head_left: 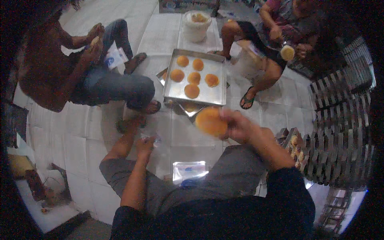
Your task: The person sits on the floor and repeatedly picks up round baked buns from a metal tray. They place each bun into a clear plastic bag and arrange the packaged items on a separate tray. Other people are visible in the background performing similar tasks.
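Observation:
My right hand [240, 127] grips a round golden bun [211, 122], raised above my right thigh near the tray's front edge; both are slightly blurred. Over my left knee, my left hand [146, 146] is closed, with a bit of clear plastic bag [157, 139] sticking out of its fingers. Ahead of me lies a square metal tray [220, 94] with several golden buns [194, 77] spread on it. Beneath it, corners of another tray [192, 111] stick out at an angle. Between my thighs is a stack of clear plastic bags [189, 171].
A co-worker [116, 86] sits at the left, hands near the chest. Another co-worker [264, 64] at the far right handles a pale round piece [287, 53]. Behind the tray stands a white sack [197, 27]. Dark stacked trays [340, 136] rise along my right side.

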`<state>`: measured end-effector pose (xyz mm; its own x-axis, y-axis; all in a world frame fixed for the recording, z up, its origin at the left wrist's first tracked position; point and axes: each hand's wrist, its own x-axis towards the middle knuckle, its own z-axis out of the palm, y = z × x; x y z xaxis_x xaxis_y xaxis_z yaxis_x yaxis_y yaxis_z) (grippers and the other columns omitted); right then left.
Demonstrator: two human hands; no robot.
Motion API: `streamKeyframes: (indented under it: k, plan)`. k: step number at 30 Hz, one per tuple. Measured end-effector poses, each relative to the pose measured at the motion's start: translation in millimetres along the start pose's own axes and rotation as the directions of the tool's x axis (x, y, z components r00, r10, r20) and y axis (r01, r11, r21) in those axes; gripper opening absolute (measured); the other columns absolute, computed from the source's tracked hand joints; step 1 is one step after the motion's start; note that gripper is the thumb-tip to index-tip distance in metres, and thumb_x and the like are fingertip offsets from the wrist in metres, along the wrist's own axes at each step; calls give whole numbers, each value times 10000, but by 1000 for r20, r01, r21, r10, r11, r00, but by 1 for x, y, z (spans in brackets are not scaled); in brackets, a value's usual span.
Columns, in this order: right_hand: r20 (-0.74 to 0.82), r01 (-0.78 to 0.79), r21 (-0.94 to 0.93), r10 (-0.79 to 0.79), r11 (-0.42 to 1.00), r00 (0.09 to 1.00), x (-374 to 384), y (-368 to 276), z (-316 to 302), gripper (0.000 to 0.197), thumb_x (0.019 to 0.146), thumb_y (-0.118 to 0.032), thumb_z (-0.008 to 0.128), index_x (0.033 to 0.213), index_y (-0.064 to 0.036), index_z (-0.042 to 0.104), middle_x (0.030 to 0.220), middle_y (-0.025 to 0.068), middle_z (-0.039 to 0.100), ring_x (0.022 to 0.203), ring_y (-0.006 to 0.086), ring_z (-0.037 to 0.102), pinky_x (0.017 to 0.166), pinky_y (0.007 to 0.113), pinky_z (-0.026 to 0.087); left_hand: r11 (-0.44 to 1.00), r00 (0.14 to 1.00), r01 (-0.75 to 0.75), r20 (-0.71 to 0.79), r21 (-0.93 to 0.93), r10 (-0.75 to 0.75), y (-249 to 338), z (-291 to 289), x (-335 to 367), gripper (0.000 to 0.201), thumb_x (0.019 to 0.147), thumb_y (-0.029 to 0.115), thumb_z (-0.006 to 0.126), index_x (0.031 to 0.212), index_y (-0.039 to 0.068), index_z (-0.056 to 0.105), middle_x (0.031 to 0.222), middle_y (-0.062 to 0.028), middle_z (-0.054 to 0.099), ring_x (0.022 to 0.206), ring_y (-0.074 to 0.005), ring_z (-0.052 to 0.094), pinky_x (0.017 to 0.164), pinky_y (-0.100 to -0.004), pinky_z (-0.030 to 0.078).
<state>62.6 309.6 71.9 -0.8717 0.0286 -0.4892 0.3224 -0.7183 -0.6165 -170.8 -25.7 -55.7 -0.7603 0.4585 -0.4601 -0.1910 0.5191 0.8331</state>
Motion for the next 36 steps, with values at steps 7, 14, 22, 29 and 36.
streamKeyframes:
  k: [7, 14, 22, 29, 36]
  plan:
    - [-124, 148, 409, -106, 900, 987, -156, 174, 143, 660, 881, -340, 679, 1409, -33, 429, 1371, 134, 529, 1215, 293, 574, 1002, 445, 502, 381, 866, 473, 499, -794, -34, -38, 18, -47, 582, 865, 687, 587, 710, 126, 579, 611, 1, 537, 479, -152, 451, 492, -320, 437]
    - [-210, 536, -559, -733, 633, 647, -126, 133, 185, 586, 829, -229, 785, 1300, -10, 511, 1187, 118, 625, 1071, 209, 630, 917, 354, 526, 404, 916, 369, 401, -837, -6, 102, 77, -188, 684, 955, 669, 388, 926, 36, 646, 891, -88, 661, 822, -204, 648, 747, -340, 549]
    - [-273, 584, -453, -729, 673, 628, -118, 131, 162, 500, 839, -254, 770, 1228, -2, 583, 1104, 92, 671, 1015, 191, 653, 895, 350, 538, 772, 939, -260, 34, -581, 342, 127, 66, -236, 598, 1000, 480, 521, 1224, -68, 604, 1167, -167, 660, 1058, -233, 650, 940, -385, 515]
    - [-77, 438, 400, -447, 805, 891, -135, 137, 150, 502, 904, -165, 664, 1327, 47, 495, 1249, 143, 609, 1122, 231, 620, 969, 358, 504, 837, 871, -330, 201, -436, 448, 123, 58, -229, 624, 905, 190, 704, 1415, -34, 424, 1339, -209, 544, 1231, -267, 548, 1026, -408, 461]
    - [173, 386, -912, -729, 135, 662, -102, 168, 183, 651, 990, -409, 493, 1456, 27, 368, 1446, 229, 472, 1349, 400, 439, 1145, 576, 240, 570, 936, 77, 256, -818, 241, 110, 67, -241, 784, 965, 599, 468, 1482, 27, 324, 1483, -186, 406, 1376, -327, 400, 1140, -483, 338]
